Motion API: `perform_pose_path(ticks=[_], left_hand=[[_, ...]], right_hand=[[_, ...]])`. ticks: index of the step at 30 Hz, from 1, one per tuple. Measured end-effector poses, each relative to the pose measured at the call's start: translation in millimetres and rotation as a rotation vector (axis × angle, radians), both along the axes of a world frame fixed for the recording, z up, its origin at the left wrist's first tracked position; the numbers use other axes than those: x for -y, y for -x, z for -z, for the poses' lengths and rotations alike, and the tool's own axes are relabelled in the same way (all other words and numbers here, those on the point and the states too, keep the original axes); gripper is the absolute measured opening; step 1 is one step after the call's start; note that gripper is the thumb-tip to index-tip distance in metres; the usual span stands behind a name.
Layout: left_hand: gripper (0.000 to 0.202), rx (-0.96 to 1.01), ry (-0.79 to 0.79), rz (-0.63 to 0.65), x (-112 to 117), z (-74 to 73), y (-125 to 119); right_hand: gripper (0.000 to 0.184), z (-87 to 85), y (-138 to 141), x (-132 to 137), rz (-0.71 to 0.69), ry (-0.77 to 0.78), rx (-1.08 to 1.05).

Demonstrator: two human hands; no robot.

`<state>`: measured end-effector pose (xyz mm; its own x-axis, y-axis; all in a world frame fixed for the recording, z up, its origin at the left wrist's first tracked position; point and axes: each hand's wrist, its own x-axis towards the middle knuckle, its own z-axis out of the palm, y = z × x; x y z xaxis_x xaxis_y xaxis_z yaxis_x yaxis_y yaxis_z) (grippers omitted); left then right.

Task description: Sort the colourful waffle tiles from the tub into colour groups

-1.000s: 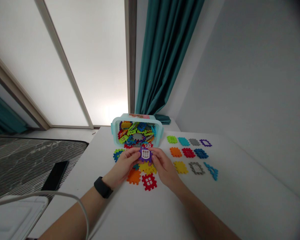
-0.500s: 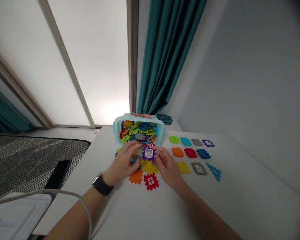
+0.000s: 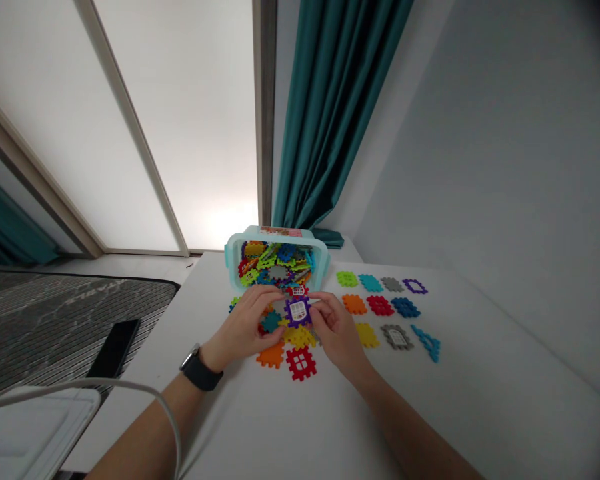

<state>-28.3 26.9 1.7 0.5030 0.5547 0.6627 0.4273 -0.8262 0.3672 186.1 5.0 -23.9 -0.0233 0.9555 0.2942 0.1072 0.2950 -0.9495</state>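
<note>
A purple interlocking tile [image 3: 299,311] with a white window insert is held at its right edge by my right hand [image 3: 336,328], thumb and fingers closed on it. To its left, my left hand [image 3: 247,321] is open, with thumb and index finger spread near the tile's left corners. Beneath the purple tile lies a yellow tile [image 3: 300,337], partly covered. A teal tile [image 3: 271,323] shows between the left thumb and fingers. Nearer to me are an orange tile [image 3: 271,356] and a red window tile [image 3: 301,363]. Another red window tile [image 3: 298,291] sits just beyond the purple one.
A light-blue bin [image 3: 323,263] full of mixed tiles lies open toward me at the back of the white table [image 3: 300,427]. Several tiles, among them a dark blue tile [image 3: 406,307], stand in rows at right. A pale cable [image 3: 145,387] crosses the lower left.
The purple tile has tilted slightly and shifted a little in my right hand. My left thumb has moved down, toward the yellow tile. Everything else stays put.
</note>
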Motion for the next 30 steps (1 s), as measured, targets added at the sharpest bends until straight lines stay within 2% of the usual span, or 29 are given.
perform_pose_path(ticks=[4,11,15,19,22,25,30], left_hand=[[0.040,-0.017,0.023,-0.024,0,1.9,0],[0.031,-0.052,0.011,-0.036,-1,3.3,0],[0.028,-0.083,0.002,-0.077,-1,3.4,1],[0.031,-0.026,0.046,-0.094,-3,3.4,2],[0.032,0.045,0.108,-0.071,-4,1.9,3],[0.030,0.096,0.164,-0.047,-5,0.0,3],[0.025,0.133,0.262,0.019,-5,-1.1,1]], right_hand=[[0.028,-3.5,1,1,0.067,0.012,-0.002],[0.029,8.2,2,0,0.065,0.011,0.044],[0.027,7.0,1,0,0.022,-0.007,0.042],[0.031,0.4,-1,1,-0.055,-0.038,0.076],[0.039,-3.7,-4,2,-0.094,-0.103,0.147],[0.044,-5.9,-8,3,-0.047,-0.221,0.289],[0.030,-6.2,-12,2,-0.004,-0.438,0.489]])
